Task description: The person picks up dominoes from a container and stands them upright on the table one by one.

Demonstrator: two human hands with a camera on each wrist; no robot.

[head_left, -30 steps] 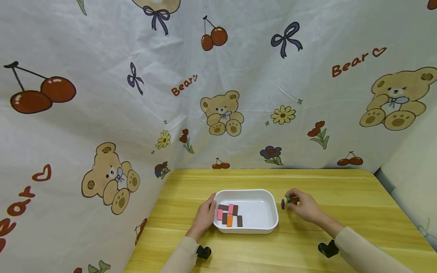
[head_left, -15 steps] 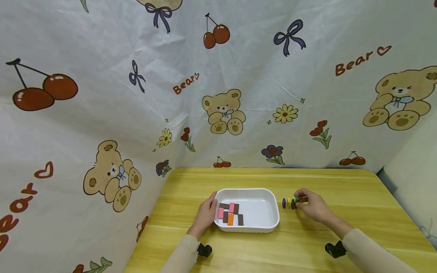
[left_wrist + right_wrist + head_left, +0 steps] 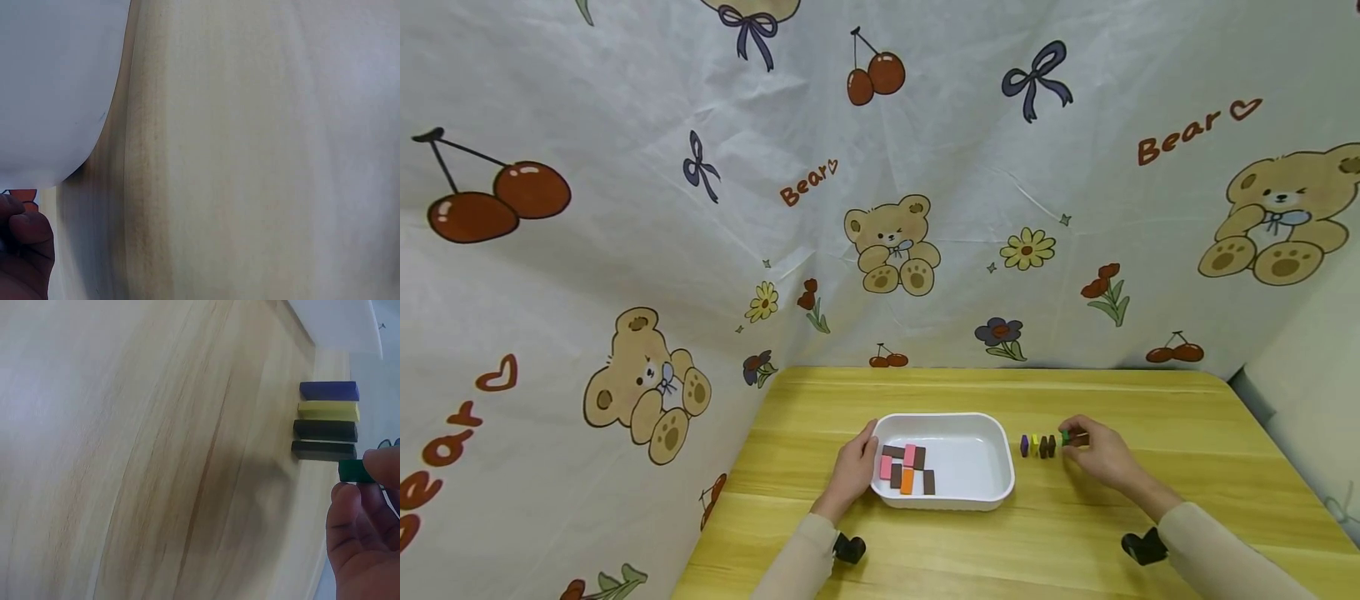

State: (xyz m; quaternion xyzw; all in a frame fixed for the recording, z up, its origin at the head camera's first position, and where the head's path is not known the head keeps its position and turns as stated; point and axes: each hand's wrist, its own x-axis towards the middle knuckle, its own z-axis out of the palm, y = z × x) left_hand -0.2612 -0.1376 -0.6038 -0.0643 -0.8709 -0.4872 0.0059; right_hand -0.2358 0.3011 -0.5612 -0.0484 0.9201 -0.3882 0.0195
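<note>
My right hand (image 3: 1103, 454) pinches a small green block (image 3: 354, 470) between thumb and fingers, at the right end of a row. Standing in that row on the table are a purple block (image 3: 329, 391), a yellow block (image 3: 329, 411) and two dark brown blocks (image 3: 325, 430), with narrow gaps between them. My left hand (image 3: 852, 465) grips the left side of a white tray (image 3: 947, 417); only part of that hand shows in the left wrist view. Inside the tray, several brown and pink blocks and an orange block (image 3: 907, 481) lie flat toward the left.
The wood-grain table (image 3: 1000, 550) extends around the tray and the row. A white cloth (image 3: 962, 183) printed with bears, cherries and flowers hangs behind and to the left. The row stands just right of the tray.
My right hand has moved rightward, away from the tray, with the green block. The yellow and dark brown blocks now show beside the purple one. My left hand stays at the tray.
</note>
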